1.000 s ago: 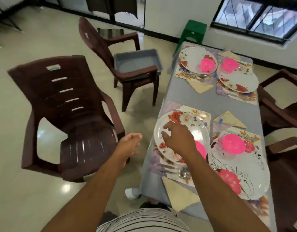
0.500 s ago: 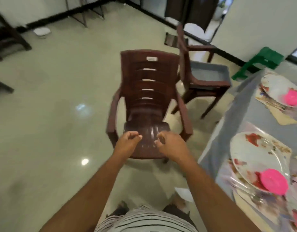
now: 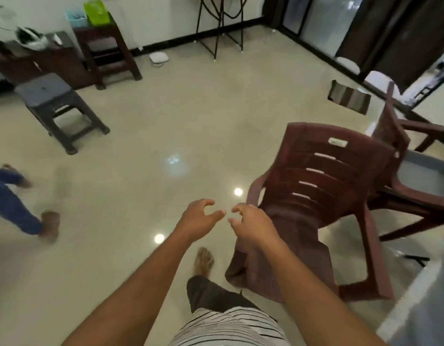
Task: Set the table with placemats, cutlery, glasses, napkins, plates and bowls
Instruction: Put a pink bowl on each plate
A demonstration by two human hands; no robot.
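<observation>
both hands (image 3: 199, 217) (image 3: 251, 224) empty, loosely curled — brown chair (image 3: 316, 186) just right — bare floor (image 3: 166, 126) ahead

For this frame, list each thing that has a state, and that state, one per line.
left hand: fingers loosely curled, holds nothing
right hand: fingers loosely curled, holds nothing
near brown chair: upright, unoccupied, beside the right hand
far brown chair: upright, a grey tray on its seat
grey stool: upright on the floor
</observation>
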